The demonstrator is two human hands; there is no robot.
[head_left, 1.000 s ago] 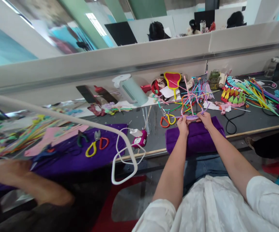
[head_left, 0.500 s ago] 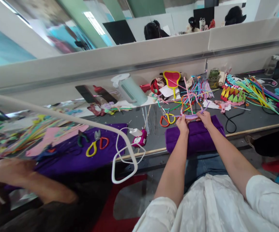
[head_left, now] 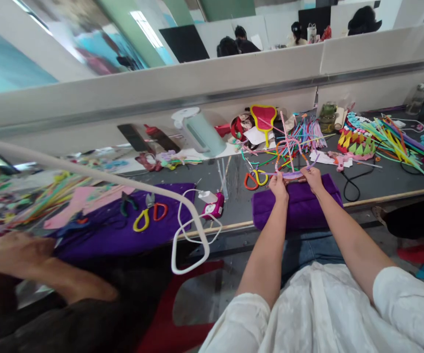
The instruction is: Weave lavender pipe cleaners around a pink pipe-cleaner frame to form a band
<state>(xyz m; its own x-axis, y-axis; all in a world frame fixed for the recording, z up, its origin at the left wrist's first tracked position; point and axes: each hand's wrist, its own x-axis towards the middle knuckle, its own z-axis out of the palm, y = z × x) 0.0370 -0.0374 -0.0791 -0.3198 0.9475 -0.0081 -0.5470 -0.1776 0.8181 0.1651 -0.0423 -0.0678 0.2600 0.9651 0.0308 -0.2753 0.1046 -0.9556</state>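
1. While the left hand [head_left: 279, 188] pinches the purple lower strip [head_left: 293, 175] of the fuzzy-stick frame [head_left: 287, 147], the right hand [head_left: 313, 180] pinches this same strip farther to the right.
2. The frame is held above the purple cloth roll [head_left: 303, 211], which lies along the front edge of the tabletop [head_left: 377, 181].
3. Scissors [head_left: 256, 177] lie left of the frame.

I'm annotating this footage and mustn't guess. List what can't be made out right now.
Head view: the lilac strip's gripped stretches, covered by the left hand and right hand.
Head view: whatever the co-worker's hand may hold, blurred and cut off by the left edge.
Head view: any lettering on the magenta device, too small to read.
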